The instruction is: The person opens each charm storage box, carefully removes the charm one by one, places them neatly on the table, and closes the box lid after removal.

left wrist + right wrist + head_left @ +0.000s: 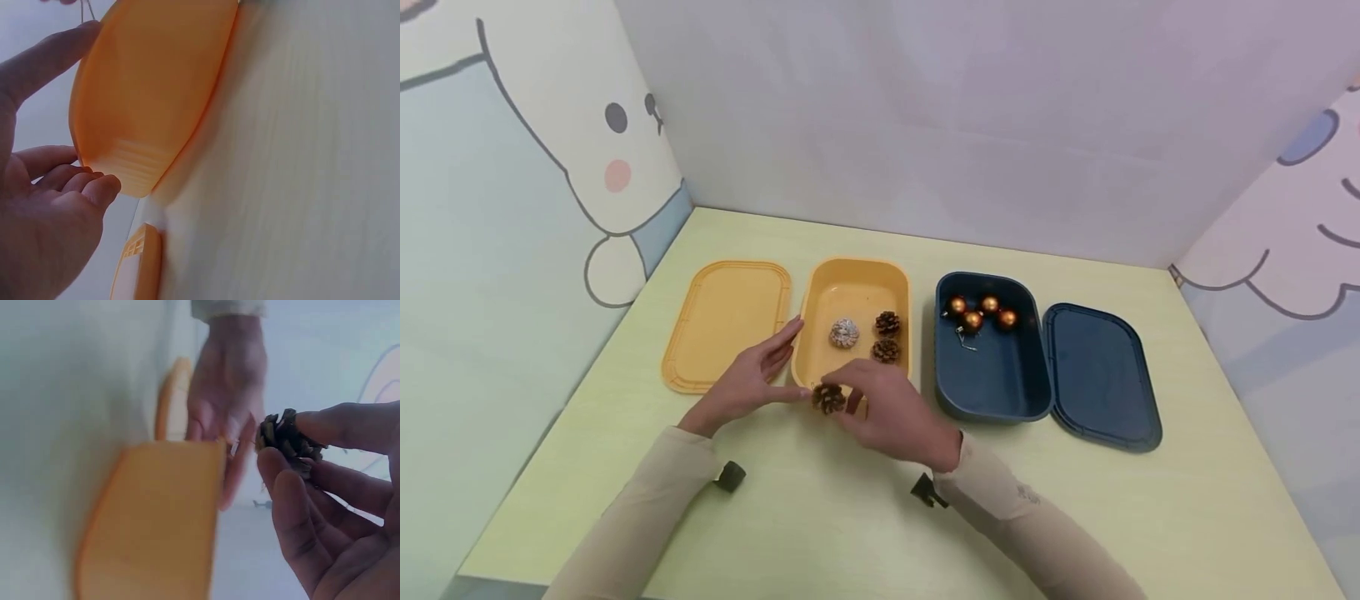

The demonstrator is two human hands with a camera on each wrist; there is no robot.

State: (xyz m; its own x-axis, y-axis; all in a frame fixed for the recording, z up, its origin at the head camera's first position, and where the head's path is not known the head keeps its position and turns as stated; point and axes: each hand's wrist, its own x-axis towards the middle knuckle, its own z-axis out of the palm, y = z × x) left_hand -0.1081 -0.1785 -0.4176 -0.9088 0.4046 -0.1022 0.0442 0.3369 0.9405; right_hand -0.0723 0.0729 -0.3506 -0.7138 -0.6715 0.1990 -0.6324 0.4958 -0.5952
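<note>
My right hand (pixel 891 408) pinches a small brown pine cone (pixel 828 398) over the near edge of the yellow box (pixel 799 354). In the right wrist view the pine cone (pixel 289 439) sits between thumb and fingertips, above the box rim. My left hand (pixel 748 383) rests against the box's left side, fingers extended along the rim and thumb at the near left corner. The left wrist view has those fingers (pixel 81 181) touching the box wall (pixel 150 100). Inside the box lie two brown pine cones (pixel 886 350) and a whitish round ornament (pixel 844 333).
A navy box (pixel 992 383) to the right holds several copper-coloured baubles (pixel 973 322). Its navy lid (pixel 1105 379) lies beside it on the right. The yellow lid (pixel 730 321) lies left of the yellow box. A wall (pixel 925 125) stands behind the pale table (pixel 820 533).
</note>
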